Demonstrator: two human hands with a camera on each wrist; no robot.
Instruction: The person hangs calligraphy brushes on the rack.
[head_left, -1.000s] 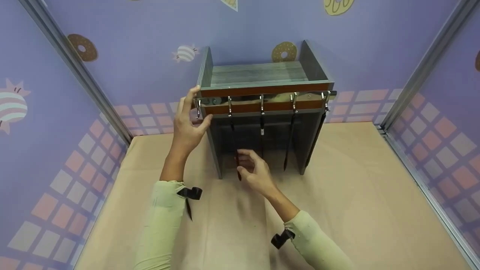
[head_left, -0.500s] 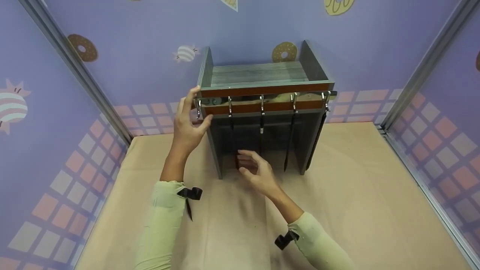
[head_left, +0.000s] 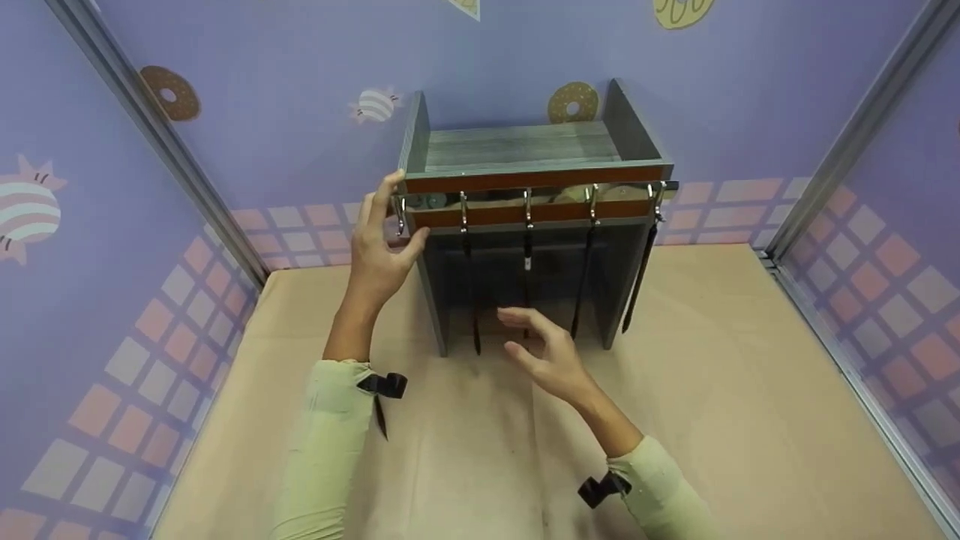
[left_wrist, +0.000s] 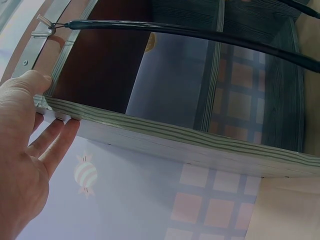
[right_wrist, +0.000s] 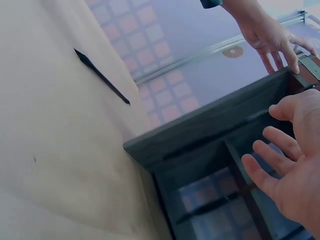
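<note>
Grey wood-grain shelf unit (head_left: 525, 150) with chrome hook rail (head_left: 525, 196), standing on the tan tabletop (head_left: 712, 390) against the lilac wall, steadied at its top left corner by left hand (head_left: 379, 251), fingers spread flat. Right hand (head_left: 551, 356) loose, holding nothing, just before the black hanging pens (head_left: 526, 281). Bare tabletop either side.
</note>
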